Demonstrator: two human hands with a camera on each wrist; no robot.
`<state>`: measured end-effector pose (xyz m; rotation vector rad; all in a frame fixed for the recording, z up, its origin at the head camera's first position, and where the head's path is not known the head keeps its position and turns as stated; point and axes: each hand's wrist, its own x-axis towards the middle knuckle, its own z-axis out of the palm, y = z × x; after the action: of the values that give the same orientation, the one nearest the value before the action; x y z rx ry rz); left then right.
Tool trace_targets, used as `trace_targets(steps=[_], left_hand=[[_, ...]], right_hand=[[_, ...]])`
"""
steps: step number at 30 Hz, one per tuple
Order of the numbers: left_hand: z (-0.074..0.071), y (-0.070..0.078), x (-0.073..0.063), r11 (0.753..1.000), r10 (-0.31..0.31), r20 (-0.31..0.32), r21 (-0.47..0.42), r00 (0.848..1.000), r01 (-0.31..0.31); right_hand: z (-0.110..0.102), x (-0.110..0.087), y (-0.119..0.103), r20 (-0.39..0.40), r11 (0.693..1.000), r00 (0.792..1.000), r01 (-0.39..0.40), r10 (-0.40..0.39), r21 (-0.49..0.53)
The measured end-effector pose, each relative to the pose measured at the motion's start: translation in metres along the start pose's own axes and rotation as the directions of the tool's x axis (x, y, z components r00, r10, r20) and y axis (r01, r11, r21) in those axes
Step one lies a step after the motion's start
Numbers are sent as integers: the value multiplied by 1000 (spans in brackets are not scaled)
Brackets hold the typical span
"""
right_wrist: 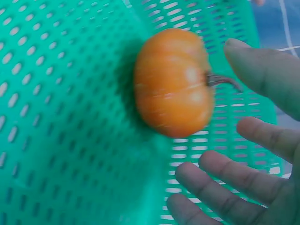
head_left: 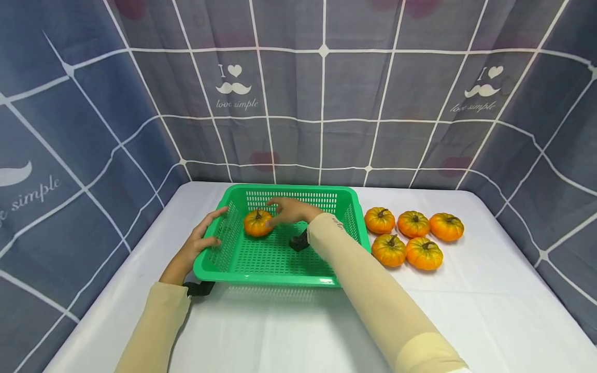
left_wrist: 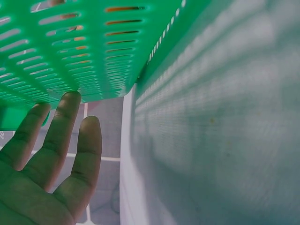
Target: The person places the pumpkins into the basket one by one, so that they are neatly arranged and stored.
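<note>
A green plastic basket (head_left: 280, 282) stands on the white table, with one small orange pumpkin (head_left: 258, 223) inside near its left end. My right hand (head_left: 294, 211) reaches into the basket beside this pumpkin. In the right wrist view, its fingers and thumb are spread around the stem side of the pumpkin (right_wrist: 173, 84), with a gap between. At the basket's left end, my left hand (head_left: 193, 248) holds the rim, thumb over the edge. Three of its fingers (left_wrist: 86, 150) show outside the slotted wall in the left wrist view, fairly straight.
Several small orange-and-green pumpkins (head_left: 389, 250) sit in two rows on the table (head_left: 485, 290), just right of the basket. Grey-blue checked curtains (head_left: 354, 88) enclose the table's back and both sides. A black wrist device (head_left: 298, 241) hangs below the right wrist.
</note>
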<state>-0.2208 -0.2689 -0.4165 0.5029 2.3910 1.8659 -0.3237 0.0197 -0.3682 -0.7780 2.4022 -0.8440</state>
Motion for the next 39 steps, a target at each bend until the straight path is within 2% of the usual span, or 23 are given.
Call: trace_targets(steps=[6,14,19,25,31,39], left_hand=[[0,-2,1,999,9,5,-35,1000,-8],[1,-3,4,999,4,13,-49,1000,-4],[0,-3,4,1000,0,4,-17,1000,0],[-1,-4,3,1000,6,2,-27,1000,-6],[-2,-5,3,1000,8,-6,-12,1000,-8],[-2,-5,2,999,-4,0,-44,1000,4]], right_hand=[[-11,-11,-6,-2,999,999,44,-44,13],[-23,-30,-15,-55,991,990,126,-128,-46],[-29,-44,-21,-84,983,980,174,-179,-61],[-34,-59,-21,-121,971,964,230,-237,-73],[-36,-73,-15,-189,952,934,300,-305,-56],[-39,-90,-3,-302,921,878,389,-372,-6]])
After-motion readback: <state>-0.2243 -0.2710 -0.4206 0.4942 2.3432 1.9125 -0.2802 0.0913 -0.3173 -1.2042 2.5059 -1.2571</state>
